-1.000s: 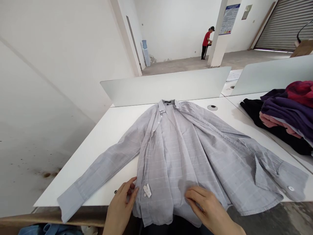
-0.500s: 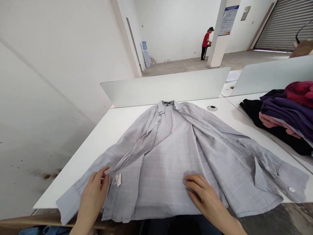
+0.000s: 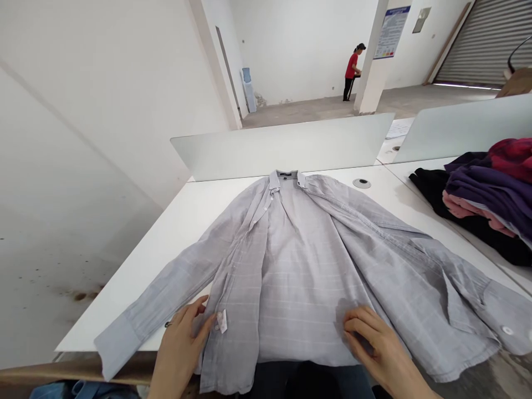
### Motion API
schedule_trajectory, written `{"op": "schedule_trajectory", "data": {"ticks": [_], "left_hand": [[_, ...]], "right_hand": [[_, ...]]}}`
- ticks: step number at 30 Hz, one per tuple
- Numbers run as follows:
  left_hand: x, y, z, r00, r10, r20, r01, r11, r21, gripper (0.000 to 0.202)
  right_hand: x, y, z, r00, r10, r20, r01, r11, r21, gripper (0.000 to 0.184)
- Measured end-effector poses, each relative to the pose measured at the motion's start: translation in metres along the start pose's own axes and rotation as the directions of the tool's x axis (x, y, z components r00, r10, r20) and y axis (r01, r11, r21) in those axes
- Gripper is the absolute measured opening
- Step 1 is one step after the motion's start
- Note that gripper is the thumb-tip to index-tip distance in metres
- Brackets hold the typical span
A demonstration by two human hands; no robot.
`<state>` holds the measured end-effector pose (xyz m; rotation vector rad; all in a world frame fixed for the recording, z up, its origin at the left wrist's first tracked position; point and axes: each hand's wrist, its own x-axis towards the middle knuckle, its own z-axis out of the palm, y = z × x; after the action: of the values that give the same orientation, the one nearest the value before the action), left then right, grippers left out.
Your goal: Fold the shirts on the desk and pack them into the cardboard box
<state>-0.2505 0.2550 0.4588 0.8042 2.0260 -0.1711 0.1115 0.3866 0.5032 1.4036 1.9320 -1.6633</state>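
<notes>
A light grey checked shirt [image 3: 307, 260] lies spread open on the white table [image 3: 174, 233], collar at the far side and both sleeves stretched out. My left hand [image 3: 180, 349] pinches the edge of the left front panel near its hem, beside a small white label [image 3: 221, 321]. My right hand [image 3: 374, 346] grips the edge of the right front panel near the hem, fingers curled on the cloth. The hem hangs over the table's near edge.
A pile of folded clothes [image 3: 490, 194] in black, purple, pink and red sits at the right. A grey divider panel [image 3: 282, 147] stands behind the shirt. A round cable port [image 3: 361, 183] is near the collar. A person in red [image 3: 352, 71] stands far off.
My left hand pulled the left front panel outward to the left, then brought it partly back toward the middle. My right hand slid to the right along the hem with the right panel.
</notes>
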Motion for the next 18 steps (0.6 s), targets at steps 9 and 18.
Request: {"op": "schedule_trajectory", "data": {"ticks": [9, 18], "left_hand": [[-0.007, -0.001, 0.001, 0.997, -0.046, 0.067, 0.044, 0.999, 0.029, 0.040], [-0.004, 0.017, -0.008, 0.996, -0.084, -0.005, 0.084, 0.996, 0.023, 0.028]], "right_hand": [[0.016, -0.021, 0.027, 0.994, -0.100, 0.046, 0.096, 0.992, 0.081, 0.017], [0.019, -0.019, 0.028, 0.998, -0.031, 0.047, 0.021, 0.976, 0.215, 0.018]]}}
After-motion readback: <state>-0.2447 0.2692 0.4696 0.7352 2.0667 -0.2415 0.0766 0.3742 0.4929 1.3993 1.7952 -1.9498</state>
